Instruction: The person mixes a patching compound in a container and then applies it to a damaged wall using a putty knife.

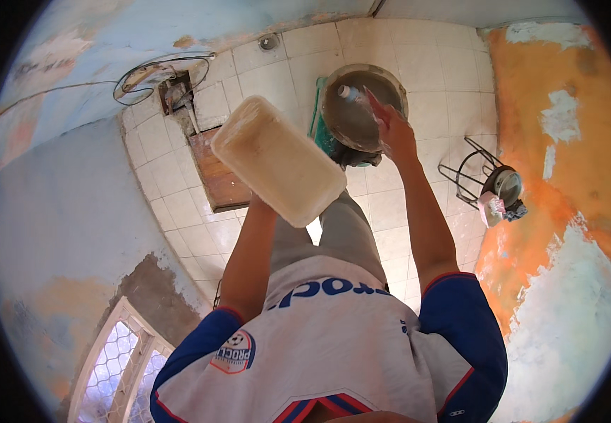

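Note:
My left hand [262, 203] holds up a pale, rectangular plastic tub [277, 162]; the tub hides most of its fingers. The tub's inside is beige and smeared, and it is tilted. My right hand [394, 132] is over a round bucket [360, 68] with grey, wet-looking contents. Its fingers are closed and partly blurred, and what they grip is unclear. A small whitish-blue piece [348, 93] shows just left of the fingertips, above the grey contents; whether I hold it cannot be told.
A green object [318, 116] stands against the bucket's left side. On the tiled floor lies a brown board [215, 169], near a wall opening with cables [140, 77]. A black metal stand [469, 173] with small items is by the orange, patchy wall [524, 141].

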{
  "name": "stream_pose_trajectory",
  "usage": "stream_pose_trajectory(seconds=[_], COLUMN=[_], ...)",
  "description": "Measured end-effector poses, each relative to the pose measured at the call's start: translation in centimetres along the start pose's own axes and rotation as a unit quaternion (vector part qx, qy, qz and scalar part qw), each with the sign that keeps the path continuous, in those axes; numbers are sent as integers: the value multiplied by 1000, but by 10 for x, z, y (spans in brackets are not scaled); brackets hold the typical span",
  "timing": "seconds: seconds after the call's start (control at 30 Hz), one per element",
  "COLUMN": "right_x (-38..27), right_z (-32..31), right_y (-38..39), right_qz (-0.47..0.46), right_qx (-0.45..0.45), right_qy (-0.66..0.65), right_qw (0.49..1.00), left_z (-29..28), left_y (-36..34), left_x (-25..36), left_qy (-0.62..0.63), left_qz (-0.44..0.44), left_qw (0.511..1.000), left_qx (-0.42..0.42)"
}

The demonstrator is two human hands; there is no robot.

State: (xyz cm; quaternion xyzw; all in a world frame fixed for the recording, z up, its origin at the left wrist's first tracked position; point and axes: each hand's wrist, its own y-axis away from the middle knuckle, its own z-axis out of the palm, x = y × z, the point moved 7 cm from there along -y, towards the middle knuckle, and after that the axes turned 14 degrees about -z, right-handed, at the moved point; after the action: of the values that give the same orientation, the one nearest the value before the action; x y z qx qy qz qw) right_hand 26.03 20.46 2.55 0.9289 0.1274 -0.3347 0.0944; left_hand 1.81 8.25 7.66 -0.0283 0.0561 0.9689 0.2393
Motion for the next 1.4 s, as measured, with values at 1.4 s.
stream_pose_trajectory(seconds=[1.4], right_x=[-594], right_z=[-122], right_y=[121], right_qz=[-380], right_qx=[-116], right_qy=[-17], right_qw=[918], left_z=[229], left_y=[148], left_x=[170], left_qy=[-219], left_qz=[180], left_qw=[956], left_qx=[-76])
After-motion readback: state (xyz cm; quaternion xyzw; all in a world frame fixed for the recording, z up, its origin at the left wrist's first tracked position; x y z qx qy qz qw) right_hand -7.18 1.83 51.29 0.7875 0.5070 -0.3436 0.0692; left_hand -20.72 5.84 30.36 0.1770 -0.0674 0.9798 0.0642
